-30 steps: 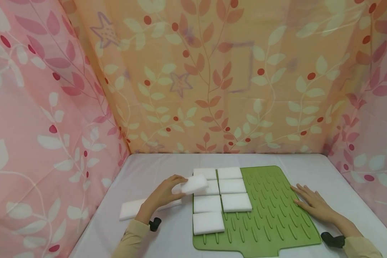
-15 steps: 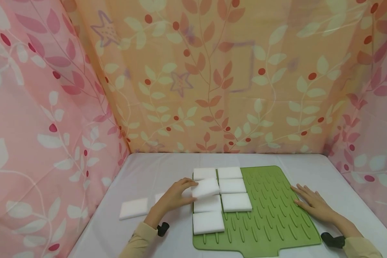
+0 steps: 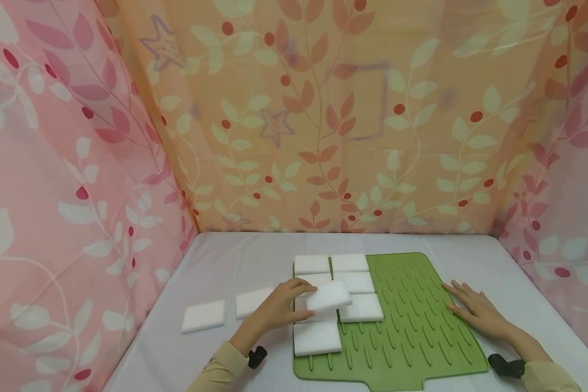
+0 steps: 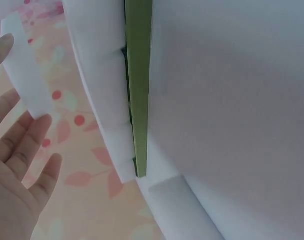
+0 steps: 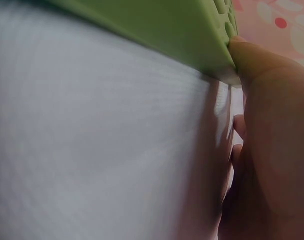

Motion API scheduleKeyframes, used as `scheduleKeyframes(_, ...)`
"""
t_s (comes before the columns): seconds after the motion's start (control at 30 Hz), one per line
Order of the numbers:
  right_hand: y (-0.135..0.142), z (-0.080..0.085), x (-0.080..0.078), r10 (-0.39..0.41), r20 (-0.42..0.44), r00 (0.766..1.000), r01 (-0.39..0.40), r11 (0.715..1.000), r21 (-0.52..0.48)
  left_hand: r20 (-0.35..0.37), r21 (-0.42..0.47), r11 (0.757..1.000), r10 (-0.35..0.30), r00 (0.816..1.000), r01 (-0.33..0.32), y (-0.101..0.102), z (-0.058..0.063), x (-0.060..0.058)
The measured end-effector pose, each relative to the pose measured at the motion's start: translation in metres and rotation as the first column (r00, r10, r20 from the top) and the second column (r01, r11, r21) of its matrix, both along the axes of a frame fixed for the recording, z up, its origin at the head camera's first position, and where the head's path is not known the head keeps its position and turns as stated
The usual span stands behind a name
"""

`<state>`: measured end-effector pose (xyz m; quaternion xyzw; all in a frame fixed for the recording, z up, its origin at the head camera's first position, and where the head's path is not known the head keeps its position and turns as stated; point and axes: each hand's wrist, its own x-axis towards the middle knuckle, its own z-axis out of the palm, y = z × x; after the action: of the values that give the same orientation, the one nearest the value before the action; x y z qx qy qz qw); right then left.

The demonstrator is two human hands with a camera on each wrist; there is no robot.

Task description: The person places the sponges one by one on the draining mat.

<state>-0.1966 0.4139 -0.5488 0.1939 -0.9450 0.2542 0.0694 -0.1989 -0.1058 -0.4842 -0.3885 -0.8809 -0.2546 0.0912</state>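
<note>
My left hand [image 3: 278,309] pinches a white sponge block [image 3: 329,296] by its left end, tilted above the green ridged mat [image 3: 406,332]. In the left wrist view the thumb and fingers hold this sponge [image 4: 25,67] up and apart from the row below. White sponges lie flat on the mat in two columns at its left; one at the near left [image 3: 317,338] shows fully, others are partly hidden by the hand and the held sponge. At the mat's right edge rests my right hand [image 3: 480,313], fingers extended, its thumb [image 5: 257,57] touching the edge in the right wrist view.
Two more white sponges, one farther left [image 3: 203,317] and one partly behind the left forearm [image 3: 252,301], lie on the white table [image 3: 245,256]. Patterned cloth [image 3: 294,163] hangs at the back and both sides. The mat's right part shows bare ridges.
My left hand has carried the held sponge to the right and slightly nearer, across the left column on the mat. A loose sponge on the table has come into fuller view. The right hand stays put.
</note>
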Motion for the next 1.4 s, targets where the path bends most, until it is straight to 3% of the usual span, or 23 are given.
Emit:
scheduleKeyframes(0.47,0.001,-0.003,0.000,-0.009,0.048,0.999,0.009,1.000,0.003,-0.096,-0.043,0.995,-0.094,0.991,0.090,0.028,-0.004,0.015)
scheduleKeyframes(0.97,0.002,-0.003,-0.001,-0.005,0.019,1.000,0.005,1.000,0.008,-0.027,-0.150,0.984,-0.096,0.995,0.091,0.055,-0.009,0.030)
scheduleKeyframes(1.4,0.003,-0.003,-0.003,0.002,0.012,1.000,-0.002,1.000,0.013,-0.027,-0.218,0.974,-0.067,0.997,0.060,0.068,-0.012,0.038)
